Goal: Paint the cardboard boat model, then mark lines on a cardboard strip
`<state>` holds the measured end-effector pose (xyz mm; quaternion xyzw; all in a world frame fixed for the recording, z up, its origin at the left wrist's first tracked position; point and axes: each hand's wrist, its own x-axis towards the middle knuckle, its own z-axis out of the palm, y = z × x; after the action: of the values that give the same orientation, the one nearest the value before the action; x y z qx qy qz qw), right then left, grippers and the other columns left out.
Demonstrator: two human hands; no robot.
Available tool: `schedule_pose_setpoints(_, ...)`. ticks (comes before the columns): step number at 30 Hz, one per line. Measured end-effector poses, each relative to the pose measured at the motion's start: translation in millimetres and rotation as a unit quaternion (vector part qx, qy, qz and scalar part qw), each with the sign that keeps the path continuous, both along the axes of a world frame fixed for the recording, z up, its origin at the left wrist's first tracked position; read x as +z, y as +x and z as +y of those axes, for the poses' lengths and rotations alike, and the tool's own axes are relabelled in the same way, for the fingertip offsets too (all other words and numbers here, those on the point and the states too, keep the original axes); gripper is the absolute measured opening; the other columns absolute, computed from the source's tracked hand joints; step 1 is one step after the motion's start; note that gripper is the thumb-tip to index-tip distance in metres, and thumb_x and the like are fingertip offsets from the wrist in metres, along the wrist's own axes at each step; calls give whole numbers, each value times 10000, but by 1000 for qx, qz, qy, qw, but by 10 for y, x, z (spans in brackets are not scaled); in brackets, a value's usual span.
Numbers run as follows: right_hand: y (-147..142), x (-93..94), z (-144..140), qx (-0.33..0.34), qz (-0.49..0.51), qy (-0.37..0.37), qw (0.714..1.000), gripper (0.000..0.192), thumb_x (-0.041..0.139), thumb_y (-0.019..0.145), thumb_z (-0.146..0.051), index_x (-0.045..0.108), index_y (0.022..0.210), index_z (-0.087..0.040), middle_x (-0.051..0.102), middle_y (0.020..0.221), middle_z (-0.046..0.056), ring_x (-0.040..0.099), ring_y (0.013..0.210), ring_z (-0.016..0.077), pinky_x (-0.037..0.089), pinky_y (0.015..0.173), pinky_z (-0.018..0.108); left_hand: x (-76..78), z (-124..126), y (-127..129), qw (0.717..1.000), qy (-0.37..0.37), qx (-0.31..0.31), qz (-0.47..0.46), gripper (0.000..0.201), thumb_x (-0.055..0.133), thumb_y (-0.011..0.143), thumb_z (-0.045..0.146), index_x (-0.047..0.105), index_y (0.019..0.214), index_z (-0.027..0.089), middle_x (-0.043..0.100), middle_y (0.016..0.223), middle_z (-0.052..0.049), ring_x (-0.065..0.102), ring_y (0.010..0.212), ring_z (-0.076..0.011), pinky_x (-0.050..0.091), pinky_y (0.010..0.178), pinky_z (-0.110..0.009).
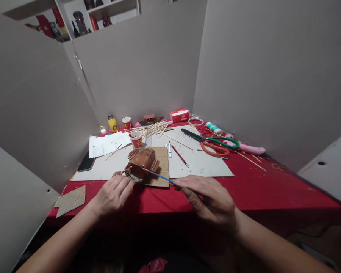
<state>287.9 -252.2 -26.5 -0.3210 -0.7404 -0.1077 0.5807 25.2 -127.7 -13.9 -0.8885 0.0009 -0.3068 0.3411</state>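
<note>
A brown model (143, 157), boxy with ridged edges and a rough pale opening toward me, lies tilted over a piece of cardboard (160, 167). My left hand (115, 193) is closed on its near left edge, the fingertips partly hidden. Between the fingers of my right hand (207, 199) is a thin paintbrush (162, 177) with a blue handle. The brush's tip end reaches the near right side of the model. Behind the model stands a paper cup (136, 140) with dark sticks or brushes in it.
Large scissors (207, 142) with green and orange handles lie to the right. A pencil (180, 156) and white marker (169, 149) rest on the white board (199, 167). At left are a phone (86, 162), a drawing sheet (108, 144) and corrugated cardboard (72, 201). Thin sticks (150, 129) lie behind.
</note>
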Motion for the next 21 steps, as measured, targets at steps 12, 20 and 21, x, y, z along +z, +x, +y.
schedule_pose_setpoints(12,-398,-42,325,22,-18,-20,999,178,530,951,-134,680,1047,-136,780,882,95,749,784,166,612,705,262,-130,35,-80,999,-21,8,-32,283,488,932,66,617,1182,88,727,933,-136,694,868,-223,581,817,-379)
schedule_pose_setpoints(20,-316,2,293,-3,-37,-48,998,150,538,948,-137,681,992,-143,777,854,84,746,744,168,607,678,267,-128,42,-69,999,-31,11,-28,252,493,929,69,621,1144,92,727,914,-131,688,844,-216,586,783,-374)
schedule_pose_setpoints(21,-294,17,282,-4,-25,-40,999,154,545,941,-128,681,1012,-151,780,876,85,750,771,165,609,702,263,-130,42,-66,999,-29,12,-27,248,497,929,72,620,1143,96,728,909,-125,688,840,-212,587,780,-370)
